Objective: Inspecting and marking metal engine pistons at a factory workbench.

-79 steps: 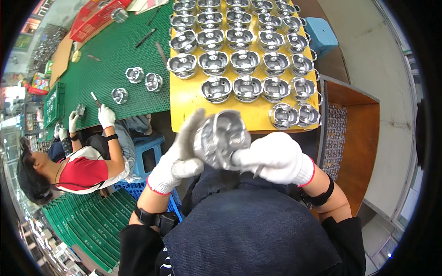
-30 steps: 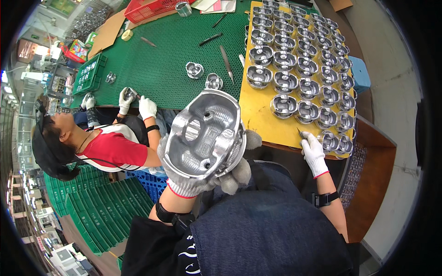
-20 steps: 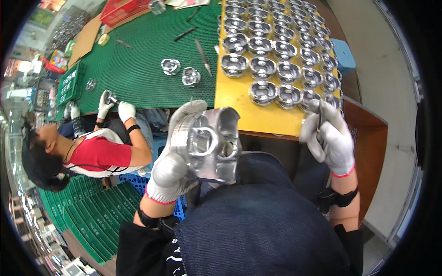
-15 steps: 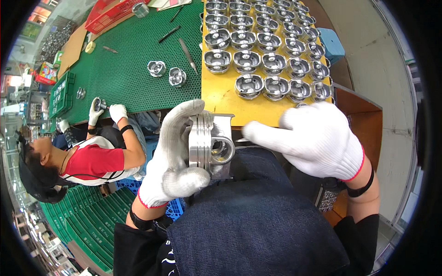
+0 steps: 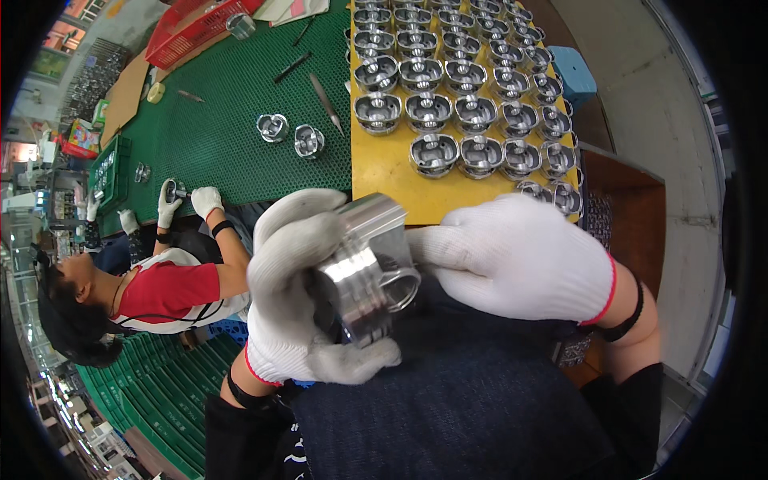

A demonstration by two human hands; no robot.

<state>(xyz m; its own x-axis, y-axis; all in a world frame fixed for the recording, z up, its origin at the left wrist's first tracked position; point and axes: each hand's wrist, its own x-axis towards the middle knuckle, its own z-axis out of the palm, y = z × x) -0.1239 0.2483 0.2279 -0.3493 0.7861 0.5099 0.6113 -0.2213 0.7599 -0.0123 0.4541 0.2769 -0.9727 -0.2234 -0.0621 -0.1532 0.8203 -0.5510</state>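
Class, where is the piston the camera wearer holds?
In the head view, the piston is just left of centre, in the left hand, the right hand close at its right.

Your gloved left hand [image 5: 292, 300] is cupped, fingers curved above, thumb reaching along below. Your gloved right hand [image 5: 520, 260], back upward, points its bunched fingers leftward. Both forearms [image 5: 636, 340] angle inward.

One piston [image 5: 368, 272] between two hands [image 5: 292, 296] [image 5: 520, 268]
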